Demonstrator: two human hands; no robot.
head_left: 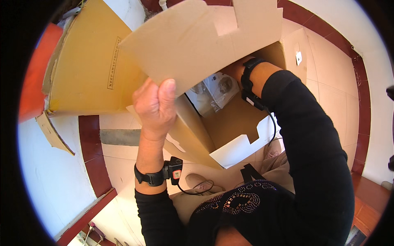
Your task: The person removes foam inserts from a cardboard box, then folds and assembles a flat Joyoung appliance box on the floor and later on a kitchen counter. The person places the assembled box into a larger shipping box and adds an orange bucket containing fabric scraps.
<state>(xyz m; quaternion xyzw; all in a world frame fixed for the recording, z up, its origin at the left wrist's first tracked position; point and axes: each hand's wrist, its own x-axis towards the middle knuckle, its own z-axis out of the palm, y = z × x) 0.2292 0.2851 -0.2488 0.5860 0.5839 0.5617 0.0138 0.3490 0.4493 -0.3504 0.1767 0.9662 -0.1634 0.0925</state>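
Note:
An open cardboard box (230,123) stands on the floor before me. My left hand (156,102) is closed round the edge of its raised flap (188,45), thumb on the near side. My right hand (235,69) reaches down into the box at its far side. The flap hides those fingers, so whether they hold anything does not show. Just left of that hand, inside the box, lies a clear plastic bag (223,88) with a roundish pale thing in it. Both wrists wear black straps with small devices and cables.
A larger cardboard carton (88,61) stands close at the left, with a red object (39,74) beyond it. A white flap (242,149) sticks out at the box's near edge. My shoes (199,183) are close below. White walls with dark red skirting (360,110) bound the tiled floor.

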